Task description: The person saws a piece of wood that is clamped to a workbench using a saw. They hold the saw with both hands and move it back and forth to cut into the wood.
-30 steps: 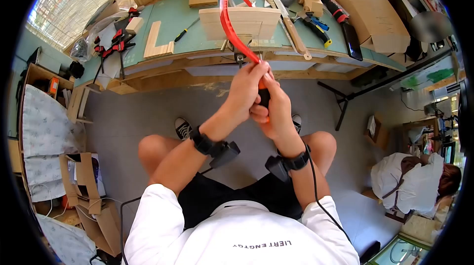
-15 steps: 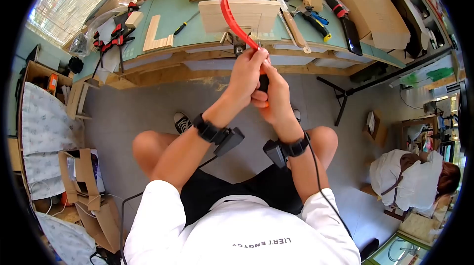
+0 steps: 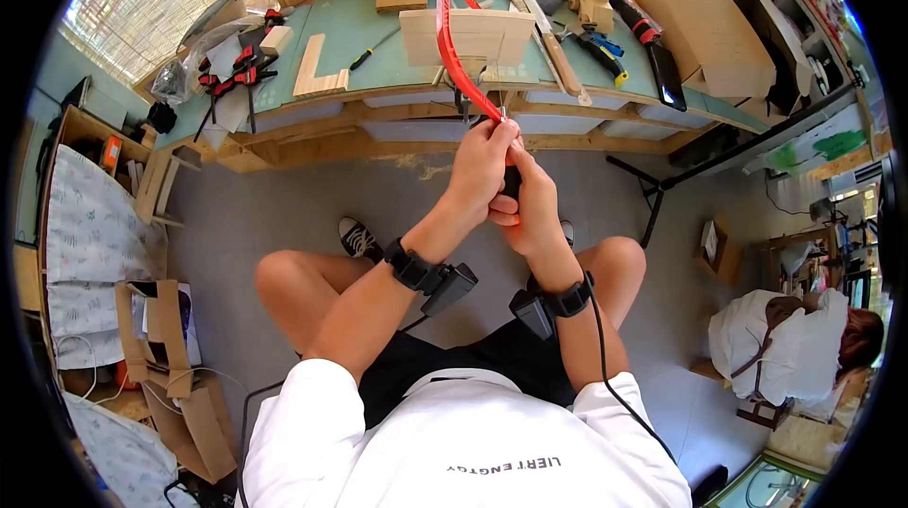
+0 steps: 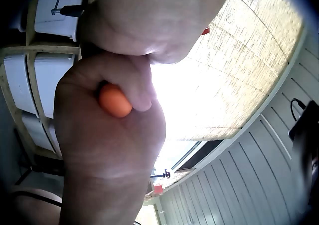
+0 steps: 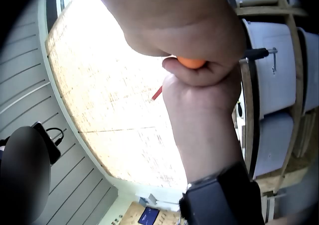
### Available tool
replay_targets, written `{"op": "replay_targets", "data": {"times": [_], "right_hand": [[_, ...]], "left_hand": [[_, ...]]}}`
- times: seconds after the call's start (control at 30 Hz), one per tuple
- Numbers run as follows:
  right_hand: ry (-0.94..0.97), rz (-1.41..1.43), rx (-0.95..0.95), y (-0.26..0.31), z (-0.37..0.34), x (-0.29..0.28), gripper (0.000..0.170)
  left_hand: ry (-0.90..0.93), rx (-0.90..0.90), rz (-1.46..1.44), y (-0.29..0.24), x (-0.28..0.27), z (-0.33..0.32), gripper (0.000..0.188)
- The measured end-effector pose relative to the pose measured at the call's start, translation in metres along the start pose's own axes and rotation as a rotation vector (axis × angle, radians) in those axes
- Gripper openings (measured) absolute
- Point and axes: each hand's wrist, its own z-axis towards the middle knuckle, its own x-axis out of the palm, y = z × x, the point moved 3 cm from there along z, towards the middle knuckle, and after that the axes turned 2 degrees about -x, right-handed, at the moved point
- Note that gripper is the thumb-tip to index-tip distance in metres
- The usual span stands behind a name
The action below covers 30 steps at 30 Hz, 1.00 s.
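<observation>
Gripping red saw by its handle, just above frame centre, with left hand curled tight and nearer board at upper centre, right hand curled tight behind, long axis up-frame, slightly left.

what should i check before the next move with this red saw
1. Left hand on the saw handle: ok, gripping.
2. Right hand on it too: ok, gripping.
3. Wooden board upright: ok, standing near the front edge of the workbench.
4. Board held firmly: cannot tell.
5. Blade of the red saw touching the board: cannot tell, too fine to make out.
6. Screwdriver clear of the saw: ok, lying apart.
</observation>
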Motion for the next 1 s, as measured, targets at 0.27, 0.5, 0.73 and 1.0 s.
{"op": "replay_targets", "data": {"times": [0.27,0.5,0.73,1.0], "right_hand": [[-0.028,0.016,-0.023,0.002,0.005,0.005,0.025],[0.002,0.035,-0.043,0.012,0.025,0.006,0.027],[0.026,0.053,-0.019,0.012,0.036,0.002,0.024],[-0.031,-0.064,-0.027,0.008,0.017,0.001,0.023]], "left_hand": [[0.001,0.009,0.083,-0.014,-0.002,-0.002,0.026],[-0.023,-0.04,0.017,-0.025,0.002,0.011,0.028],[-0.045,-0.021,0.092,-0.023,-0.001,0.02,0.025],[-0.011,0.041,0.123,-0.015,-0.001,0.01,0.026]]}}
